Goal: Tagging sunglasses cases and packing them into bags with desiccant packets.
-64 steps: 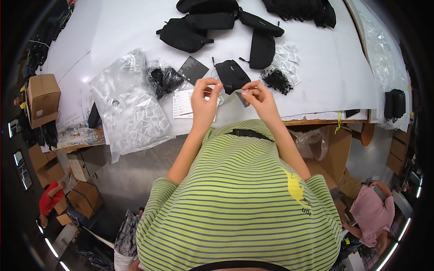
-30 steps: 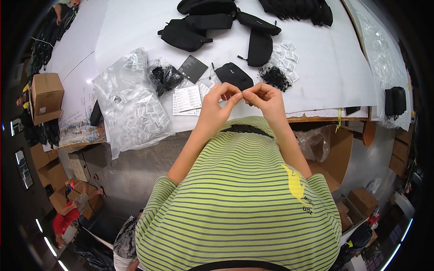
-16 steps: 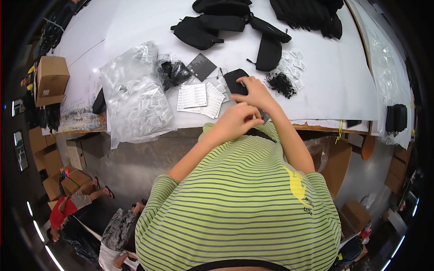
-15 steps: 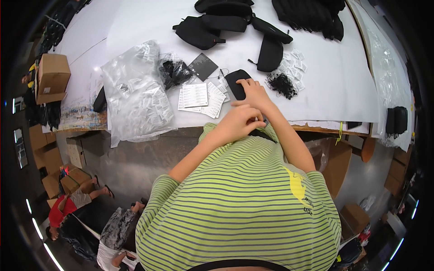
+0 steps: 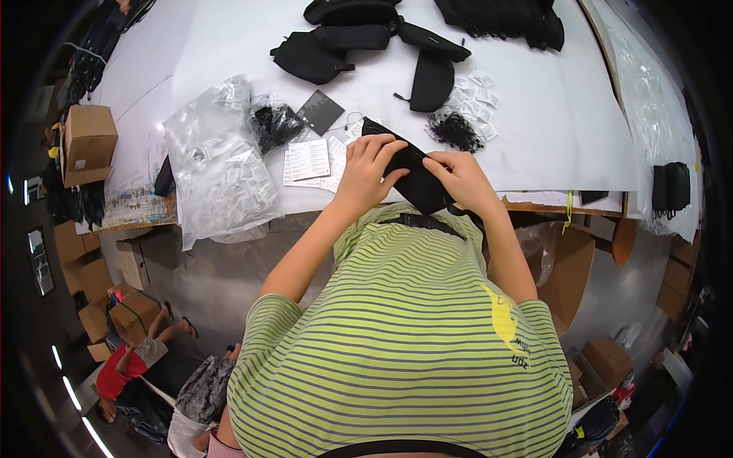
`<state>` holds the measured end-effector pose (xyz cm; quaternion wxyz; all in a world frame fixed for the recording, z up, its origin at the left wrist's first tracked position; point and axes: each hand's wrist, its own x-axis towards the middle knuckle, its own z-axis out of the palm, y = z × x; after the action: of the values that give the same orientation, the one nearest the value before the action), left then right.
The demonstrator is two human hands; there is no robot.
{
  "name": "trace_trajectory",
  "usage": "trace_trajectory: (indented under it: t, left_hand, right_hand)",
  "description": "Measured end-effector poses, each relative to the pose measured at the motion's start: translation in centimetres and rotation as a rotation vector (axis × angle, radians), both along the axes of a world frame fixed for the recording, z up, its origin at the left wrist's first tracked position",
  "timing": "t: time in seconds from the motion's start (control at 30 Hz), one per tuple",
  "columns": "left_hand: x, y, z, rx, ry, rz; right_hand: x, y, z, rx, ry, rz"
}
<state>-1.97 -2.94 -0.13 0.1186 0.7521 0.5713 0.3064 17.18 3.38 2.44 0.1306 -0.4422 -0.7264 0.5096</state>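
Observation:
A black zippered pouch [image 5: 420, 189] is between my two hands at the table's front edge, tilted, with its lower end close to my waist. My left hand [image 5: 368, 169] holds its left side, fingers bent over the upper edge and the thumb on the face. With thumb and fingers pinched together, my right hand [image 5: 464, 182] grips its right edge. Just beyond the hands lie a heap of thin black cords [image 5: 456, 131] and some white tags [image 5: 477, 98]. White printed leaflets [image 5: 308, 159] and a dark square card [image 5: 320, 112] rest left of the pouch.
A big clear plastic bag of white tags [image 5: 221, 160] hangs over the table's front edge, beside a smaller bag of black items [image 5: 276, 126]. Several black pouches [image 5: 434, 80] and a black pile [image 5: 508, 21] lie farther back. People and cartons [image 5: 92, 136] are at the left.
The pouch, earlier flat on the table under my right hand, is now raised, turned and nearer my body. My left hand has moved forward from my waist and taken hold of it.

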Motion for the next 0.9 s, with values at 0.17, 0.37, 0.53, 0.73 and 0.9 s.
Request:
trace_trajectory:
  t: [0.17, 0.37, 0.53, 0.73, 0.9]
  left_hand:
    - [2.0, 0.0, 1.4, 0.121, -0.006, -0.054]
    - [5.3, 0.0, 4.7, 0.018, -0.067, -0.247]
    - [8.3, 0.4, 5.9, -0.076, -0.008, -0.173]
    - [11.6, 0.9, 6.2, -0.047, 0.014, -0.162]
    - [13.2, 0.5, 5.9, -0.028, 0.028, -0.112]
  right_hand:
    - [3.4, -0.5, 2.3, -0.161, 0.117, -0.061]
    - [7.1, -0.4, 4.7, -0.067, 0.052, -0.102]
    - [9.3, 0.0, 5.9, -0.034, 0.081, -0.042]
    - [12.0, 1.1, 6.0, 0.028, 0.085, 0.047]
    - [13.2, 2.2, 5.4, 0.045, 0.102, 0.156]
